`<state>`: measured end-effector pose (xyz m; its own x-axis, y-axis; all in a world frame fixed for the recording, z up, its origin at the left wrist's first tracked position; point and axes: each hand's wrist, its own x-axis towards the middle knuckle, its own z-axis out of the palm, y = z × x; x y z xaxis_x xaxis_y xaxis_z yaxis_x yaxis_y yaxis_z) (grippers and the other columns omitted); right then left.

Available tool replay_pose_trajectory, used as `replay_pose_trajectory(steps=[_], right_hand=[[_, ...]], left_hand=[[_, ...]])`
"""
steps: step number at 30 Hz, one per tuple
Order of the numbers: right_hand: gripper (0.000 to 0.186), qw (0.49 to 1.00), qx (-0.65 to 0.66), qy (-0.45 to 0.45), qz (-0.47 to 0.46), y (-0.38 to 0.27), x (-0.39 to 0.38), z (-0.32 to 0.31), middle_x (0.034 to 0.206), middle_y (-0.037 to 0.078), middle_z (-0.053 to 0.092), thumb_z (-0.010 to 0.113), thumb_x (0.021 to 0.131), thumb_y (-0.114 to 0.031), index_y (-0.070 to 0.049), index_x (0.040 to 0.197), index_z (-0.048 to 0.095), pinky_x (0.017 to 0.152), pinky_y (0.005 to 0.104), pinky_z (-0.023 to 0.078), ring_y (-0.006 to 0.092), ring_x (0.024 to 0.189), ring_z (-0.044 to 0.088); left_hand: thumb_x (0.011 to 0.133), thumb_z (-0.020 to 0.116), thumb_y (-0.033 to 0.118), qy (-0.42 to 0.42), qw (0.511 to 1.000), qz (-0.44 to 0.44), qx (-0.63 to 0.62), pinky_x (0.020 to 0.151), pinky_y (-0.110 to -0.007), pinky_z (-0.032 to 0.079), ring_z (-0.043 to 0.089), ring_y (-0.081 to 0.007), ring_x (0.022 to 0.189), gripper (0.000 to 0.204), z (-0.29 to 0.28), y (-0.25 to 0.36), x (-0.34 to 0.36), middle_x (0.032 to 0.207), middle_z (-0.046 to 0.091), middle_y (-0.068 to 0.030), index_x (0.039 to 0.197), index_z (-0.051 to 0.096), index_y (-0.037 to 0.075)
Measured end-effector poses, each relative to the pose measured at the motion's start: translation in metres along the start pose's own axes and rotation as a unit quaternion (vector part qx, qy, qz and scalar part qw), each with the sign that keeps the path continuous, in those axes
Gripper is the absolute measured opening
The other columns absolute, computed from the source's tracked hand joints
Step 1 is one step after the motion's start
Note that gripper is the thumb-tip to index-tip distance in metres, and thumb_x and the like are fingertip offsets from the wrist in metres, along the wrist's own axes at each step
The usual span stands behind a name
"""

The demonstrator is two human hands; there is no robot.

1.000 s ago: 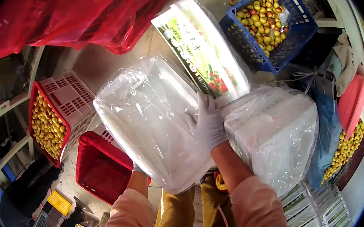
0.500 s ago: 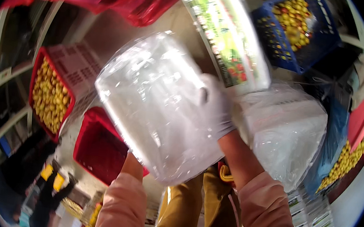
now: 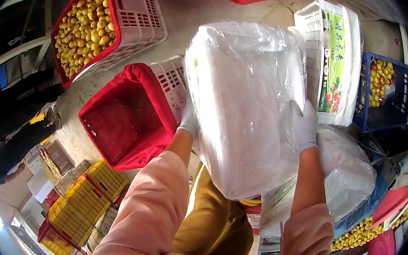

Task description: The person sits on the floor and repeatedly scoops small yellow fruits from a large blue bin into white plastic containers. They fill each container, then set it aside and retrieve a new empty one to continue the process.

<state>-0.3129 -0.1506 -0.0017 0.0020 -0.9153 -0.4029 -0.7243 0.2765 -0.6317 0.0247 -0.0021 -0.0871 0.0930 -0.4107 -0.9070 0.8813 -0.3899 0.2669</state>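
Note:
A large white box-shaped bundle (image 3: 246, 107) covered in loose, shiny clear plastic is held up in front of my body. My left hand (image 3: 188, 115), in a white glove, grips its left side; its fingers are partly hidden behind the plastic. On the right side my gloved right hand (image 3: 305, 128) clasps the edge, with the thumb on the near face. What lies inside the plastic cannot be made out. Just left of the bundle stands a white crate with a red cloth lining (image 3: 130, 114), tilted in view and with nothing seen inside.
A red-lined crate of yellow-red fruit (image 3: 86, 31) stands far left. At right are a white crate with a green printed panel (image 3: 332, 66), a blue crate of fruit (image 3: 384, 92) and another plastic-covered white bundle (image 3: 346, 164). Yellow crates (image 3: 88, 190) and a person (image 3: 8, 125) are lower left.
My view has swung, so the crates appear shifted. The bundle has turned more upright and moved right, still between both hands. My left hand now shows at its side.

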Motion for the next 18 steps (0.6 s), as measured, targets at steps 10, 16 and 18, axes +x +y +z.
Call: replay_pose_trajectory(steps=[10, 16, 18], right_hand=[[0.059, 0.992, -0.06, 0.054, -0.095, -0.095, 0.05, -0.084, 0.119, 0.024, 0.07, 0.065, 0.095, -0.051, 0.003, 0.121, 0.066, 0.1, 0.0471, 0.05, 0.0401, 0.113, 0.066], [0.084, 0.971, -0.158, 0.078, 0.16, 0.015, 0.108, -0.148, 0.134, 0.031, 0.061, 0.07, 0.086, -0.056, 0.002, 0.144, 0.049, 0.102, 0.0495, 0.049, 0.046, 0.118, 0.064], [0.077, 0.977, -0.106, 0.012, 0.184, 0.046, 0.102, -0.142, 0.124, 0.03, 0.067, 0.07, 0.087, -0.053, 0.002, 0.138, 0.055, 0.101, 0.0478, 0.051, 0.0433, 0.114, 0.067]], left_hand=[[0.108, 0.04, 0.058, -0.104, 0.984, 0.069, 0.13, 0.114, -0.042, 0.042, 0.048, -0.0305, 0.137, 0.071, 0.082, 0.047, 0.001, 0.149, 0.051, -0.0167, 0.154, 0.041, 0.004], [0.109, 0.034, 0.06, -0.025, 0.98, 0.09, 0.176, 0.123, -0.047, 0.031, 0.036, -0.0324, 0.147, 0.075, 0.121, 0.055, -0.098, 0.158, 0.037, -0.0171, 0.16, 0.031, 0.005], [0.11, 0.033, 0.059, -0.024, 0.966, 0.109, 0.234, 0.126, -0.046, 0.027, 0.03, -0.0326, 0.153, 0.076, 0.098, 0.042, -0.127, 0.163, 0.032, -0.0182, 0.163, 0.026, 0.004]])
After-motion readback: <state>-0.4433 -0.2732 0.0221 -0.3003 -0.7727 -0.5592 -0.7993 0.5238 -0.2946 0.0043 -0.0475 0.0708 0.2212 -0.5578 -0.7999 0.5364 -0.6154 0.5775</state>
